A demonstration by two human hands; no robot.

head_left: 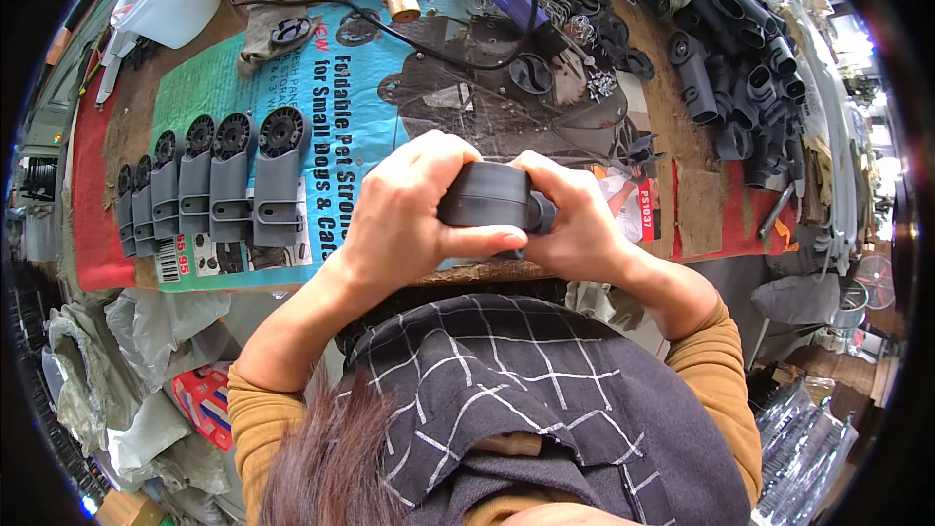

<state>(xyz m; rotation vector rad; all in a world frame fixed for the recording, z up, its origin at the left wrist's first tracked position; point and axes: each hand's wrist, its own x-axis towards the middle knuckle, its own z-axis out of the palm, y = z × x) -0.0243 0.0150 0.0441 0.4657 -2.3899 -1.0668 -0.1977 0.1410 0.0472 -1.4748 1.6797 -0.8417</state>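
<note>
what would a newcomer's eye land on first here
Likely the centre, where the left hand and right hand grip a rounded dark grey part near the bench's front edge. Next, the row of six grey fittings with round black ends on the left, then the jumbled heap of dark grey tubular fittings at the far right.
</note>
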